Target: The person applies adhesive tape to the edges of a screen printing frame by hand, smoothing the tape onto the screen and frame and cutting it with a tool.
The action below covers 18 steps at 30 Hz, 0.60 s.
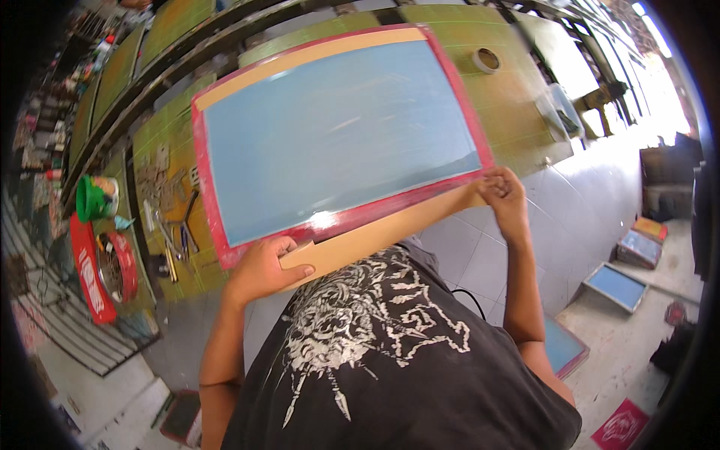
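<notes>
Holding a tan tape strip just off the near edge of a red-framed blue screen. L hand pinches one end w/ thumb on top; R hand, fingers curled in, has the other. White print on blk tee.

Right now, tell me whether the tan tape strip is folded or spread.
Spread lengthwise: the tan tape strip stretches between left hand and right hand.

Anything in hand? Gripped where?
Yes, a strip of tan tape, by its two ends: the left hand pinches its left end, the right hand its right end.
</notes>
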Available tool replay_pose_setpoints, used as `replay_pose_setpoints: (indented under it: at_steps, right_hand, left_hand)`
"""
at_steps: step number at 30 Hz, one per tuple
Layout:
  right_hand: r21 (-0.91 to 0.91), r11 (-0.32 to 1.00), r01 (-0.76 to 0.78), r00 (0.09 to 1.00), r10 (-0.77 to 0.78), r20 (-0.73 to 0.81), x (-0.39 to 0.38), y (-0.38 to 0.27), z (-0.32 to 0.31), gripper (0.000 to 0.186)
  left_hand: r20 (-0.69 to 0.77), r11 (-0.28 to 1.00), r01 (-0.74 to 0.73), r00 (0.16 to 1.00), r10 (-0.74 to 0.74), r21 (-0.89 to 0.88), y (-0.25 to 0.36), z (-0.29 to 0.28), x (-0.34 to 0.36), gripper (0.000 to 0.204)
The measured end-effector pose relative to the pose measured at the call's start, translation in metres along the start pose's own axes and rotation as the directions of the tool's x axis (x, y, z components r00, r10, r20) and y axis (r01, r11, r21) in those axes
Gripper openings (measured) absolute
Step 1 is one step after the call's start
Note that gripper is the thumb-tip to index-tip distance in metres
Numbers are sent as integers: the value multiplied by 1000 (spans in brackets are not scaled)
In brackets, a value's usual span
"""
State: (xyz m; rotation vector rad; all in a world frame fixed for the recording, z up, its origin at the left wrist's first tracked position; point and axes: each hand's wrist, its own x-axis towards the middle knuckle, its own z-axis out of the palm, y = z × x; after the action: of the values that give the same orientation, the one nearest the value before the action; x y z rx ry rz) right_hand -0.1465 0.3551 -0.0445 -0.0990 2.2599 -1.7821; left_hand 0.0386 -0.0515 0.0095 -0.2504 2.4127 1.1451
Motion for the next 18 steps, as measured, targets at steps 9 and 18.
replay_pose_setpoints:
  at_steps: [9, 18]
  right_hand:
    - [-53, 998, -46, 999, 45, -23, 22, 38, -37, 20]
    - [-187, 981, -57, 998, 63, 30, 20, 55, -22, 20]
  left_hand:
    - [-39, 963, 270, 962, -269, 22, -59, -51, -42, 39]
    - [93, 948, 314, 947, -307, -59, -117, -74, -77, 27]
